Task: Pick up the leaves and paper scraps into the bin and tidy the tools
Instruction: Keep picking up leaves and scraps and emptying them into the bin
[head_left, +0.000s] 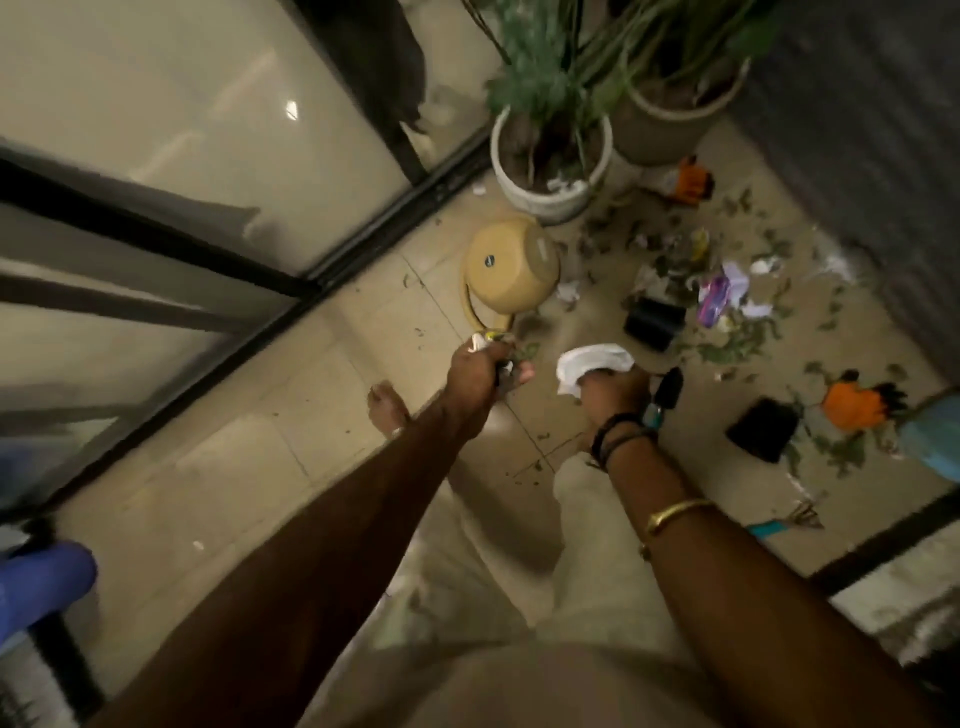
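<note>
Left grip (480, 366) is curled tight round a small wad of scraps (491, 343) (white paper bits plus green; motion blur hides detail), held low over the floor (260, 467) just in front of the tan container (511, 270). The container lies tipped on its side, its handle toward the person. Right grip (610, 389) is closed on a crumpled white paper (592, 361), which sticks out up and left of the fist.

Trowel (669, 387) is just beside the right wrist. Its long axis runs near to far, dark blade pointing away and teal handle toward the person. Hand rake (802, 517) lies on the floor at lower right, teal handle pointing left, tines right, close to the black door track.

Leaves (727, 351) and paper scraps (735, 275) are strewn across the far right floor, mixed in with two black pots (653, 323), one near, one farther right. An orange glove (852, 408) lies near the right-hand pot.

Edges: the glass door (208, 130) runs along the left, a dark wall (857, 130) along the right, and a white planter (550, 202) stands at the far end. Open tile lies between the door track and the person's legs.
</note>
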